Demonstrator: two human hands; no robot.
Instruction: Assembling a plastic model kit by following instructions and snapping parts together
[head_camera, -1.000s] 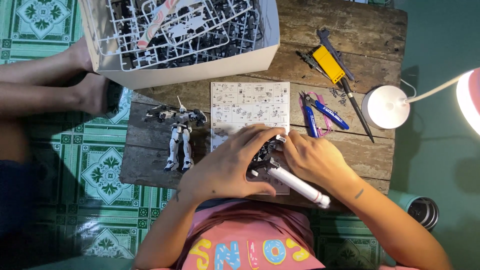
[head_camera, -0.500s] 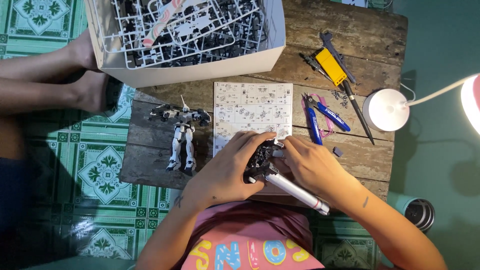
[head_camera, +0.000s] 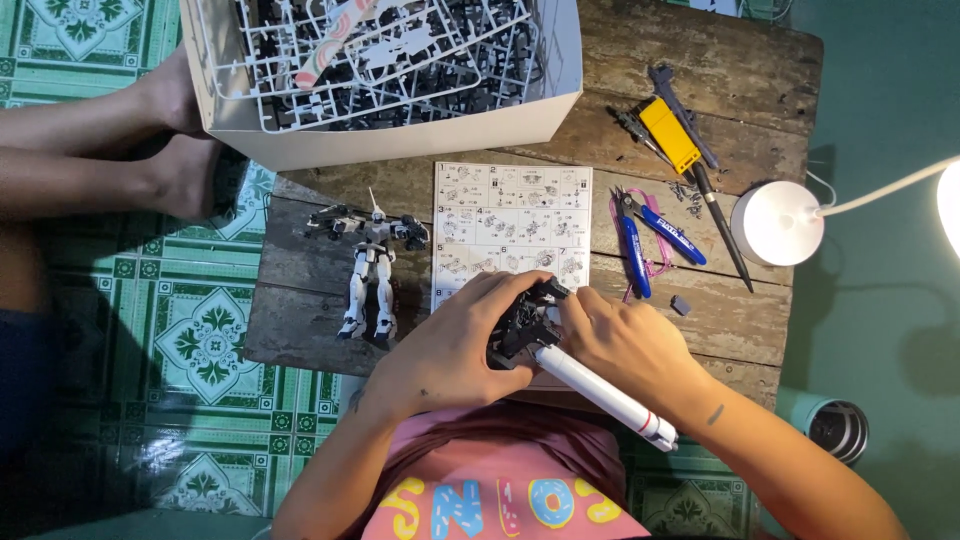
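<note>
The wooden table (head_camera: 700, 90) carries everything, and I sit at its near edge. At the far left corner stands my white cardboard box (head_camera: 420, 125), full of white and dark plastic part frames (head_camera: 380, 50). The printed instruction sheet (head_camera: 512, 225) lies flat in the middle of the table, just beyond my hands. A white round lamp base (head_camera: 778, 222) sits at the right edge. Toward the left edge the finished white and dark robot model (head_camera: 368, 270) lies on its back, arms spread.

My left hand (head_camera: 450, 345) is curled around a dark model assembly (head_camera: 525, 320) at the near edge, fingers closed on its left side. My right hand (head_camera: 630, 345) grips the same piece from the right, fingertips pressed on its top. A long white barrel part (head_camera: 605, 395) sticks out of the assembly toward me and to the right, past the table's near edge, under my right wrist.

Between the sheet and the lamp base lie blue-handled nippers (head_camera: 645, 235). Near the far right corner is a yellow tool (head_camera: 670, 135) among dark hand tools. A small dark piece (head_camera: 682, 305) lies just right of my right hand.
</note>
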